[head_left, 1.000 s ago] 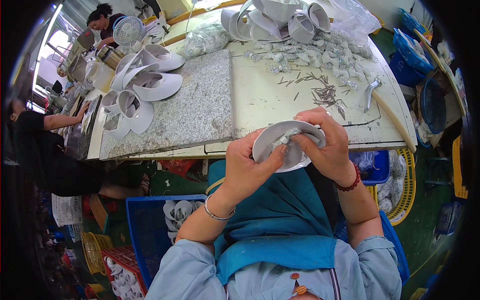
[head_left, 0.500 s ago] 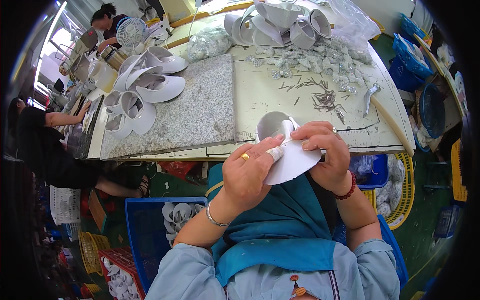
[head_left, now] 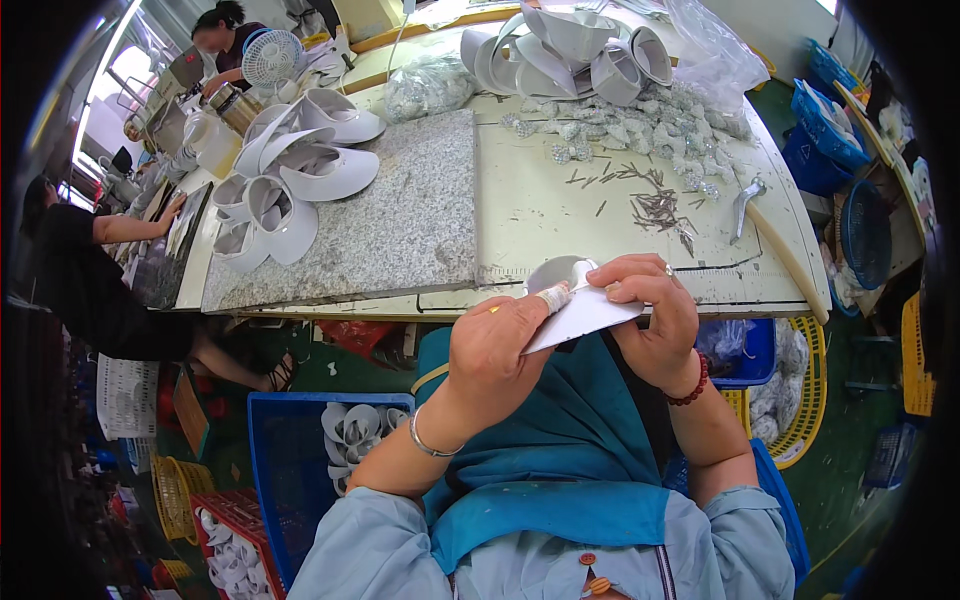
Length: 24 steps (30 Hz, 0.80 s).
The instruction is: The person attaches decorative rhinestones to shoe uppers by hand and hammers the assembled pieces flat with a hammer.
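Over the table's front edge I hold a white shoe upper (head_left: 583,317), with a smooth flat flap and a curved grey-lined part behind it. My left hand (head_left: 497,343) is closed on its left side, a wrapped finger pressing at the fold. My right hand (head_left: 655,318) pinches the fold from the right, fingers bent over the top. The fingertips of both hands nearly meet there, and whatever small thing may lie under them is hidden. The flap is tilted, its edge toward me.
White uppers stand stacked on a granite slab (head_left: 400,215) and in another pile (head_left: 560,55) at the back. Sparkling bows (head_left: 640,130), small metal pins (head_left: 655,207) and a hammer (head_left: 775,240) lie on the table. A blue crate (head_left: 285,480) sits lower left. Two people are at left.
The upper has tipped, so its flap shows more edge-on and its back part sits lower. Both hands keep their grip; the whole view has shifted slightly.
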Each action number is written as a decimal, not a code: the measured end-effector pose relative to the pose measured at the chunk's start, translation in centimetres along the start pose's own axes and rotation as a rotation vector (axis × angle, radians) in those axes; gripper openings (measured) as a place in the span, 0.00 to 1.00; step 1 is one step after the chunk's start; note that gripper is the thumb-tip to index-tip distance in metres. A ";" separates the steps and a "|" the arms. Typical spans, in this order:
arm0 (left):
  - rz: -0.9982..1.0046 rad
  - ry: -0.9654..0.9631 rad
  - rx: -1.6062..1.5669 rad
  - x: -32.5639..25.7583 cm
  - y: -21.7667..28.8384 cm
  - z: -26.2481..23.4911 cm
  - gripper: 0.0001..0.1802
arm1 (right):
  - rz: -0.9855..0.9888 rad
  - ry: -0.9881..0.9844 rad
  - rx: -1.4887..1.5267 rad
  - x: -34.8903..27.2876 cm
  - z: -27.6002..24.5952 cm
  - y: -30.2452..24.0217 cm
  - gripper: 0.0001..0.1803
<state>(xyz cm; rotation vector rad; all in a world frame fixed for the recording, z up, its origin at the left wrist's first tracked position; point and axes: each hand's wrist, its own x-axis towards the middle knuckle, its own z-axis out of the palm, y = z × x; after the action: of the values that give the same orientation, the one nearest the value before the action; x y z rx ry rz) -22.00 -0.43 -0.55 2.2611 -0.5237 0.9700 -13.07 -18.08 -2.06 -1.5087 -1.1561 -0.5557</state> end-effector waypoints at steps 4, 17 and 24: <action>-0.002 -0.005 -0.012 -0.1 -0.2 0.1 0.18 | 0.027 -0.007 0.014 0.0 0.1 -0.1 0.21; 0.017 0.014 -0.030 0.1 0.3 0.0 0.16 | 0.009 -0.118 0.025 0.7 -0.2 -0.3 0.18; -0.077 0.013 -0.139 0.4 0.3 0.3 0.19 | 0.043 -0.035 0.071 0.5 0.0 -0.4 0.19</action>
<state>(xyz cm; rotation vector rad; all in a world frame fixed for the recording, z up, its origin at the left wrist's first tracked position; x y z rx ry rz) -21.78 -0.90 -0.28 2.1339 -0.4795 0.8821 -13.24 -17.96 -1.47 -1.4844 -1.1566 -0.4565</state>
